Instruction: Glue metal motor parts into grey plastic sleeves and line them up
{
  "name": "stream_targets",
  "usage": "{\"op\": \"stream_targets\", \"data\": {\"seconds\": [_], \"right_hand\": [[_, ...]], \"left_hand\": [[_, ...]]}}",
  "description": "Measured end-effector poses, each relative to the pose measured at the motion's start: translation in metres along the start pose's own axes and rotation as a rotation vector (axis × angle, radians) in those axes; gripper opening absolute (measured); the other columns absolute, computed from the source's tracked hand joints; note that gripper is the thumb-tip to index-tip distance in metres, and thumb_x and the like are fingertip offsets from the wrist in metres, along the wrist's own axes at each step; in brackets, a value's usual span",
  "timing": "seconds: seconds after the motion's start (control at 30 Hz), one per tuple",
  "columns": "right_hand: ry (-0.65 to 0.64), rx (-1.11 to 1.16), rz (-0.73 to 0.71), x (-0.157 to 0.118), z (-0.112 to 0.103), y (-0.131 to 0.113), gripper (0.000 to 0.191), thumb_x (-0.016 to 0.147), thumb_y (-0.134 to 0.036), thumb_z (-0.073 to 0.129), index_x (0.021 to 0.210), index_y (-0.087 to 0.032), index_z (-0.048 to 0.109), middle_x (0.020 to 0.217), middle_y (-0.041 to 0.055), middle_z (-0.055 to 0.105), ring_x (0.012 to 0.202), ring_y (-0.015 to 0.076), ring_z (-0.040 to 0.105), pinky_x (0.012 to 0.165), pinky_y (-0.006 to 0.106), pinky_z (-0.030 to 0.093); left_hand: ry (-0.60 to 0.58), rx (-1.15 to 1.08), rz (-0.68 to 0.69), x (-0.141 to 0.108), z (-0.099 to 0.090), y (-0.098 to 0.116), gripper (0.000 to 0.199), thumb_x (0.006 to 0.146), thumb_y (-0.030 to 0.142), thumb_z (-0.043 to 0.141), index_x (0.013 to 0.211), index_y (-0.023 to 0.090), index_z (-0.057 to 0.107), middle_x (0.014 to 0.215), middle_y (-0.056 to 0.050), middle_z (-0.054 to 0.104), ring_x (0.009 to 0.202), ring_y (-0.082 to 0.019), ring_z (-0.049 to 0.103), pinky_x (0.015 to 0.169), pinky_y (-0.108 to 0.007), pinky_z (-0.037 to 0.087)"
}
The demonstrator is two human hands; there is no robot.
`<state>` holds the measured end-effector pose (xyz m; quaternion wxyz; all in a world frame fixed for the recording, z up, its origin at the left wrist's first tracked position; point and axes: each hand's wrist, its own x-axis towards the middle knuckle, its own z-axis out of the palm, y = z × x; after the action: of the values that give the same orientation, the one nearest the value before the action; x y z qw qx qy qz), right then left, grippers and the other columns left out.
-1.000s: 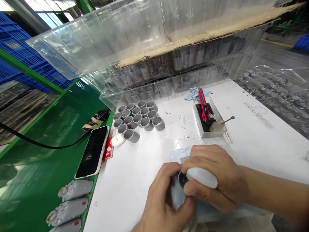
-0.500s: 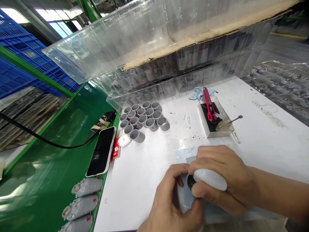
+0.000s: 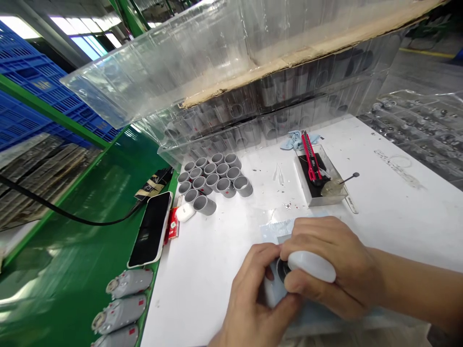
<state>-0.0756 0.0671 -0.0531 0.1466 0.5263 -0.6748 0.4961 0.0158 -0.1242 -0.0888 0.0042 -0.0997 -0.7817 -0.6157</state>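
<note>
Near left, canisters (image 3: 122, 309) are lying close to a phone (image 3: 150, 231); farther off, tubes (image 3: 224, 187) are clustering on the table (image 3: 195, 270). In the near middle, my left hand (image 3: 255, 291) is curling round a dark-mouthed part (image 3: 283, 271), thumb and fingers bent. My right hand (image 3: 342, 265) is gripping a white handle (image 3: 313, 266) at that mouth; its tip I cannot tell. Beyond, a red cutter (image 3: 309, 156) is leaning in a box (image 3: 306, 187).
</note>
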Motion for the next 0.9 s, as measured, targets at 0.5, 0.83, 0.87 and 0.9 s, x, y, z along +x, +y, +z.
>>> {"op": "stream_targets", "data": {"seconds": [0.5,0.83,0.87,0.9], "right_hand": [[0.031,-0.012,-0.017,0.002,0.0,0.002,0.018,0.109,-0.027,0.052,0.099,-0.013,0.056,0.078,0.0044,0.065,0.065,0.0133,0.045,0.062,0.031,0.036],[0.013,-0.034,-0.01,0.001,0.0,0.0,0.019,0.109,-0.028,0.051,0.099,-0.013,0.056,0.078,0.0037,0.065,0.064,0.013,0.043,0.061,0.031,0.035],[0.01,-0.039,-0.011,0.001,-0.001,0.0,0.019,0.11,-0.028,0.05,0.099,-0.013,0.056,0.078,0.0038,0.065,0.063,0.0132,0.043,0.061,0.031,0.034],[0.008,-0.041,-0.011,0.001,-0.001,0.0,0.019,0.11,-0.029,0.05,0.099,-0.014,0.056,0.078,0.0041,0.065,0.063,0.0136,0.042,0.06,0.031,0.034]], "left_hand": [[0.001,0.033,0.018,0.004,0.005,0.011,0.049,0.085,0.014,0.065,0.131,0.032,0.06,0.12,-0.005,0.058,0.104,-0.025,0.058,0.087,-0.039,0.052],[0.023,-0.009,-0.162,-0.004,0.002,0.003,0.041,0.09,0.028,0.077,0.127,0.035,0.062,0.116,0.0,0.065,0.1,-0.023,0.061,0.088,-0.036,0.051],[0.027,-0.01,-0.174,-0.004,0.001,0.003,0.04,0.09,0.029,0.078,0.127,0.034,0.062,0.115,0.0,0.065,0.098,-0.023,0.06,0.086,-0.036,0.051],[0.029,-0.011,-0.181,-0.004,0.001,0.002,0.04,0.09,0.031,0.079,0.127,0.034,0.062,0.114,-0.001,0.065,0.097,-0.023,0.06,0.085,-0.035,0.051]]}}
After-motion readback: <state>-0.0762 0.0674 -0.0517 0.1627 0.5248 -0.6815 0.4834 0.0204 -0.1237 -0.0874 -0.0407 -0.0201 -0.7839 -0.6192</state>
